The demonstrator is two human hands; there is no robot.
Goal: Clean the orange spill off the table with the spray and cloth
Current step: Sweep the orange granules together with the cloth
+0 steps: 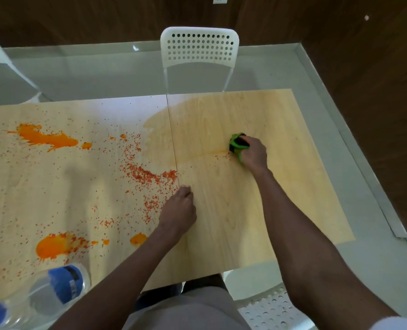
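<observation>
Right hand (253, 153) grips a bunched bright green cloth with a dark patch (237, 145) and presses it onto the light wood-grain desk (257, 210), on the right half, toward the far right corner. A faint orange streak and a few orange specks (221, 155) lie just left of the cloth. The desk's right half looks wet and darker, mostly wiped, with a yellowish tint; only light residue shows there.

Left hand (179, 210) rests on the desk near the seam between the 2 desk panels (173, 148), fingers curled, holding nothing visible; it appears to brace.

Left half is not cleaned. 1 large orange splash (45, 138) sits toward the far left edge, with a small blob (86, 145) beside it. Another big orange puddle (52, 246) lies near the front left edge, with a smaller blob (138, 239) to its right. A dense band of orange-red crumbs (147, 175) runs along the left side of the seam, and thin speckle spreads across the whole left half.

A clear plastic bottle with blue parts (54, 289), likely the spray, lies near the front left corner, untouched by either hand.

Judgement: roughly half done at best. Right panel nearly finished, needs a last pass on the streak. Left panel, with the 2 puddles and crumb band, remains, probably needing spray first.

A white perforated chair (198, 47) stands behind the far edge; another white seat (269, 310) is below the front edge.
</observation>
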